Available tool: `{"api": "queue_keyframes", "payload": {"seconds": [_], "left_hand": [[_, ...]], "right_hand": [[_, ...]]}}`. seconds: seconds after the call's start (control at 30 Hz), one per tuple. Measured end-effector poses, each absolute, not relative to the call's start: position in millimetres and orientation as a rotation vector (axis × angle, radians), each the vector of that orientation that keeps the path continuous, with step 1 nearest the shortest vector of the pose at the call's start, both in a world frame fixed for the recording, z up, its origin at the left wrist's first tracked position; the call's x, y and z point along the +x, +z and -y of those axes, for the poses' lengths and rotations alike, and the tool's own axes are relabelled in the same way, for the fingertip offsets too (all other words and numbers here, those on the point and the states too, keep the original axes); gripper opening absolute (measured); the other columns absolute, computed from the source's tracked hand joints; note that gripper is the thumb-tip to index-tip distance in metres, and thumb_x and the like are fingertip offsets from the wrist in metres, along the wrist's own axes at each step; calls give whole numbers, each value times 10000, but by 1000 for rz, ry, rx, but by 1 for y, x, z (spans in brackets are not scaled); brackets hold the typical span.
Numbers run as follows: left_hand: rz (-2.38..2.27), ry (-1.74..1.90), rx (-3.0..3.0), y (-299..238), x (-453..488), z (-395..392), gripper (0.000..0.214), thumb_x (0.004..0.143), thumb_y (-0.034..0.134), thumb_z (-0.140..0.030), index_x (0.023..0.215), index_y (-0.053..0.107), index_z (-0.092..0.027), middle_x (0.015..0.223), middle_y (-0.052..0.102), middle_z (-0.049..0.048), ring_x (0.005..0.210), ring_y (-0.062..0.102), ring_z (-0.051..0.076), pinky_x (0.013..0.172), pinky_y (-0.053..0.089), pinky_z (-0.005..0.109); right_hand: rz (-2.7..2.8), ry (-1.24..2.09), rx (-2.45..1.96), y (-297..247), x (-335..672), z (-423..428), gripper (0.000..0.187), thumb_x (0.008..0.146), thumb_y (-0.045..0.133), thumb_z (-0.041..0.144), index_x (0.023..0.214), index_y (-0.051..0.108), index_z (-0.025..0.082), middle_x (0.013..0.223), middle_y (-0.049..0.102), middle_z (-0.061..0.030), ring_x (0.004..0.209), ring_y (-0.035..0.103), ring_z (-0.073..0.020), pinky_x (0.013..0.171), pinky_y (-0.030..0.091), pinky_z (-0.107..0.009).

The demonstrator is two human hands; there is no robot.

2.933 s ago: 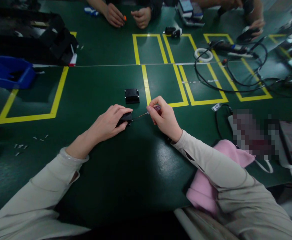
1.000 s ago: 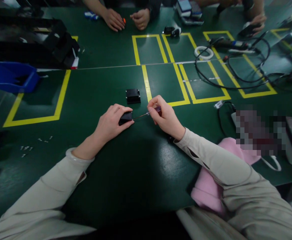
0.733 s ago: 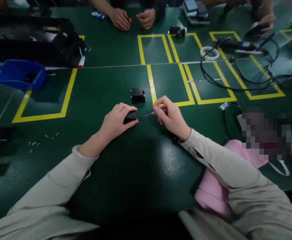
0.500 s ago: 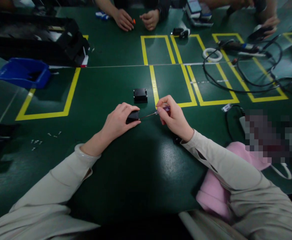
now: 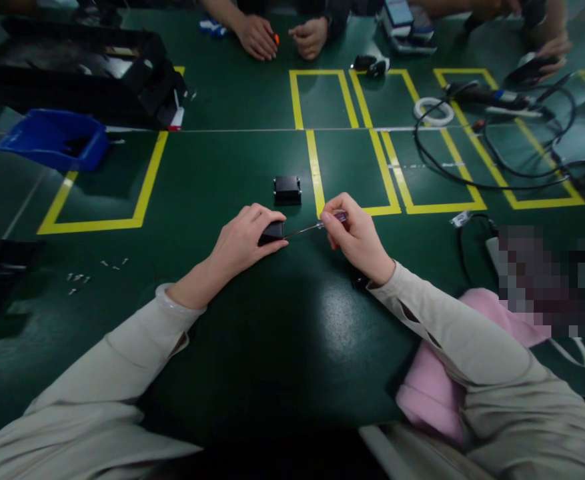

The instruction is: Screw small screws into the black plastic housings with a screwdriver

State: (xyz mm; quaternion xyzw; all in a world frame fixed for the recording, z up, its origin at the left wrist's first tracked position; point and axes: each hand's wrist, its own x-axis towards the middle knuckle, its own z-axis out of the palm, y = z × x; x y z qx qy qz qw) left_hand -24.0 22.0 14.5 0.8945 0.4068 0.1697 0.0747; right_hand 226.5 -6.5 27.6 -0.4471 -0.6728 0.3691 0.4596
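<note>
My left hand (image 5: 245, 240) grips a small black box (image 5: 273, 233) against the green table, thumb on the near side and fingers over the far side. In my right hand (image 5: 355, 230) is a screwdriver (image 5: 341, 217) with a dark purple handle, held nearly level. Its thin shaft points left, and the tip meets the right end of the box; the exact contact is too small to make out. Just beyond my left hand stands a second black box (image 5: 287, 190) with small shiny screws at its sides. Several loose screws (image 5: 77, 277) lie to the left.
A blue bin (image 5: 55, 141) and a large black tray (image 5: 147, 87) stand at the left. Black cables (image 5: 472, 177) and a white ring (image 5: 433, 112) lie at the right. Pink cloth (image 5: 432, 393) rests beneath my right forearm. Across the table are another person's hands (image 5: 258, 37).
The whole view has shifted slightly, so everything sits a little further right. Both hands keep their hold, and the screwdriver tip stays at the box's right end.
</note>
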Motion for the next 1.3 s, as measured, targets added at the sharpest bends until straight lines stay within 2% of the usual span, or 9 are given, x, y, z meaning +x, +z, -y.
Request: {"api": "queue_keyframes", "payload": {"seconds": [0.07, 0.23, 0.43, 0.63, 0.7, 0.9, 1.07, 1.17, 1.3], "left_hand": [[-1208, 523, 2702, 13, -24, -22, 424, 955, 628, -475, 1264, 575, -190, 1189, 628, 104, 1090, 589, 262, 920, 509, 395], [-1179, 564, 2730, 12, -24, -22, 413, 953, 635, -458, 1253, 587, -179, 1166, 633, 101, 1066, 594, 261, 905, 508, 385], [-1182, 556, 2735, 12, -24, -22, 417, 948, 640, -452, 1254, 591, -173, 1166, 638, 107, 1058, 594, 267, 892, 508, 389], [-1193, 554, 2744, 12, -24, -21, 419, 943, 652, -442, 1257, 589, -172, 1169, 635, 106, 1053, 592, 263, 887, 506, 382], [-1189, 557, 2743, 12, -23, -21, 414, 941, 655, -438, 1252, 590, -173, 1164, 635, 104, 1052, 591, 262, 886, 506, 380], [-1180, 570, 2737, 12, -24, -22, 409, 947, 650, -434, 1257, 583, -176, 1167, 631, 103, 1065, 589, 260, 901, 505, 384], [-1185, 553, 2741, 12, -23, -22, 418, 942, 655, -435, 1261, 584, -174, 1165, 633, 106, 1054, 592, 262, 894, 510, 388], [-1184, 563, 2740, 12, -23, -22, 426, 943, 653, -442, 1263, 585, -169, 1165, 636, 109, 1065, 593, 267, 911, 512, 398], [-1174, 571, 2737, 12, -24, -22, 437, 942, 653, -440, 1269, 583, -158, 1170, 638, 114, 1067, 595, 271, 911, 515, 401]], "right_hand": [[1665, 906, -1114, 28, 226, 7, 190, 999, 540, 376, 890, 503, 226, 515, 447, 101, 409, 431, -71, 457, 296, -256], [1628, 936, -1089, 30, 226, 9, 50, 981, 537, 252, 989, 492, 232, 634, 504, 85, 458, 486, -67, 478, 351, -250], [1668, 874, -1136, 31, 227, 8, 236, 995, 548, 395, 837, 486, 231, 532, 436, 92, 434, 414, -71, 488, 304, -268], [1624, 948, -1090, 27, 226, 7, 71, 990, 527, 276, 1003, 475, 231, 668, 506, 80, 485, 493, -69, 514, 371, -260], [1627, 935, -1106, 27, 227, 6, 72, 978, 539, 258, 998, 478, 227, 695, 520, 74, 498, 501, -64, 524, 375, -260], [1674, 852, -1120, 30, 227, 6, 226, 988, 561, 388, 858, 481, 221, 610, 452, 76, 505, 428, -70, 525, 313, -266], [1655, 906, -1119, 27, 226, 7, 90, 989, 539, 294, 971, 480, 229, 700, 513, 62, 527, 469, -73, 531, 350, -267], [1653, 905, -1118, 27, 226, 7, 80, 964, 554, 242, 1004, 486, 227, 751, 538, 47, 577, 500, -81, 558, 375, -268], [1681, 893, -1139, 29, 227, 7, 148, 983, 559, 334, 906, 491, 226, 611, 476, 77, 492, 447, -76, 525, 328, -272]]}}
